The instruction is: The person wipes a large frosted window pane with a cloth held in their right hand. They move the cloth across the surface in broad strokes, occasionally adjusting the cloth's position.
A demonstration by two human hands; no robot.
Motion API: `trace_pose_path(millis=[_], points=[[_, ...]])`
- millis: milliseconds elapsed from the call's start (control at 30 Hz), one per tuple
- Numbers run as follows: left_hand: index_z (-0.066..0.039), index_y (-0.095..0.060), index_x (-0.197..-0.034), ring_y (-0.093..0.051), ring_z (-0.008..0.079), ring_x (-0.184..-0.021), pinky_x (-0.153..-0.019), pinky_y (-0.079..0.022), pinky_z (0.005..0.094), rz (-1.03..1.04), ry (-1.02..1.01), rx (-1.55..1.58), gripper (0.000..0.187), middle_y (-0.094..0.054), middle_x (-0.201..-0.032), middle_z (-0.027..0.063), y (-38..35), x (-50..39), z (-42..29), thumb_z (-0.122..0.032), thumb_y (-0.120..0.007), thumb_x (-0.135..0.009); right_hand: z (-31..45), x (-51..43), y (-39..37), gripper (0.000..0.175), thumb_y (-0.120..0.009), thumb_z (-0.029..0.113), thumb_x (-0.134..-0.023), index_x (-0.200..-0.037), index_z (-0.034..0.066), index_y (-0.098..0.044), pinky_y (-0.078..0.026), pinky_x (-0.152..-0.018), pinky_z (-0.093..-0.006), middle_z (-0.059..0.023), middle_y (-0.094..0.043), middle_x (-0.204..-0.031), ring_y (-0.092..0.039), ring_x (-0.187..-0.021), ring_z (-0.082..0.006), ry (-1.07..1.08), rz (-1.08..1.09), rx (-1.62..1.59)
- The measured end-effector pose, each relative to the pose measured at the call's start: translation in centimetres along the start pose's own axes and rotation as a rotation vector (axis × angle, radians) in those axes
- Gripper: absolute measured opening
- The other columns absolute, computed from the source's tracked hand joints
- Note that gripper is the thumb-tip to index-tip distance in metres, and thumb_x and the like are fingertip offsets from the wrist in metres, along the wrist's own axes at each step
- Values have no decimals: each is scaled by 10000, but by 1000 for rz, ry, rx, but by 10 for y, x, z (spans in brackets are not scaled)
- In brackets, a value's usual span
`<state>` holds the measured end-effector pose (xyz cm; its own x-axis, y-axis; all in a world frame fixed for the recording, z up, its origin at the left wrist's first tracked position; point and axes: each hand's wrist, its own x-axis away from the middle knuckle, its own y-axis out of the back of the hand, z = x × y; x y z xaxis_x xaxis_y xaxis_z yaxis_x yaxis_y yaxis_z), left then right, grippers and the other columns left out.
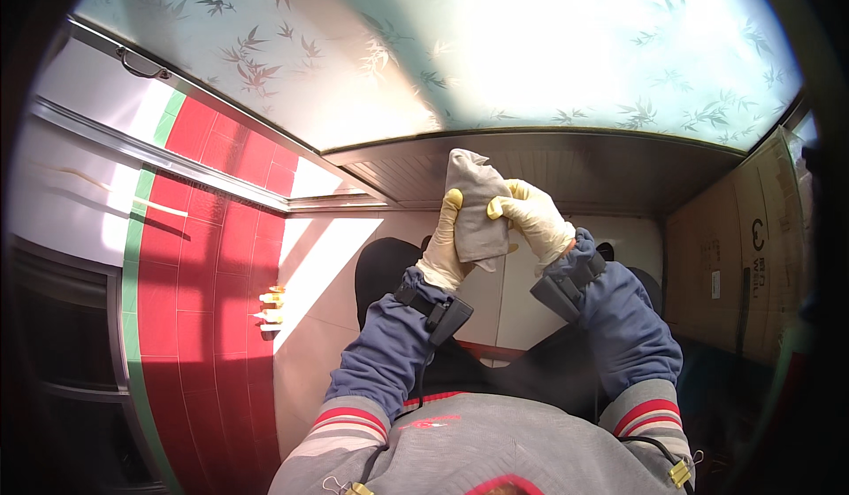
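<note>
My left hand (446,246), in a pale yellow rubber glove, grips the left side of a folded grey cloth (479,210), its thumb along the cloth's edge. In a matching glove, my right hand (534,219) pinches the cloth's right side between thumb and fingers. The cloth is held up in front of the metal lower panel (570,170) of a frosted glass door or partition (318,64) with a leaf pattern. Part of the fingers behind the cloth is hidden. Both wrists carry black strapped devices over blue sleeves.
A large cardboard box (723,243) stands at the right. Red wall tiles (199,282) with a green border run down the left, beside a metal frame rail (219,190). Several small bottles (270,309) stand by the wall. Sunlight falls on the tiled floor (318,362).
</note>
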<state>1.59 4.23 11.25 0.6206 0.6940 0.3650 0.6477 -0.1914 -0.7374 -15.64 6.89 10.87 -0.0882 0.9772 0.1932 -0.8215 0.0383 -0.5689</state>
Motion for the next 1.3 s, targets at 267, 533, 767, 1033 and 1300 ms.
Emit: trace_pose_path(millis=[267, 533, 767, 1033, 1300], points=[[-147, -468, -1455, -558, 303, -1258, -1064, -432, 653, 204, 132, 270, 630, -571, -1380, 93, 33, 2, -4, -411, -711, -938, -2, -4, 1, 230, -827, 94, -773, -968, 16, -733, -533, -798, -340, -85, -671, -976, -639, -897, -209, 465, -22, 838], [-110, -486, -1434, -649, 371, -1140, -832, -597, 526, -115, -157, 71, 523, -630, -1288, 147, 61, 9, -50, -395, -609, -1013, -16, -8, 4, 608, -848, 154, -786, -1353, 123, -629, -549, -808, -356, -102, -660, -1006, -657, -847, -221, 402, -138, 924], [-93, -561, -1379, -596, 143, -1056, -876, -503, 281, -669, -1009, -478, 533, -638, -1172, -1, 87, 18, -214, -317, -752, -935, -20, -9, 15, 496, -791, 175, -820, -1285, 113, -632, -549, -833, -432, -137, -689, -1102, -651, -993, -355, 440, -45, 1248], [-194, -200, -1625, -610, 175, -846, -716, -519, 337, -1216, -1423, -898, 962, -607, -1292, 91, 17, 2, -384, -485, -749, -891, -24, -10, 10, 423, -755, 215, -847, -1239, 99, -645, -575, -817, -437, -139, -711, -1104, -684, -984, -347, 544, 115, 1523], [-24, -428, -1488, -529, 300, -1313, -1111, -424, 374, -875, -1674, -949, 682, -484, -1485, 177, -46, -29, -365, -157, -734, -893, -19, -14, 6, 312, -723, 237, -868, -1145, 112, -655, -573, -758, -465, -133, -712, -1011, -690, -921, -351, 425, 161, 1604]])
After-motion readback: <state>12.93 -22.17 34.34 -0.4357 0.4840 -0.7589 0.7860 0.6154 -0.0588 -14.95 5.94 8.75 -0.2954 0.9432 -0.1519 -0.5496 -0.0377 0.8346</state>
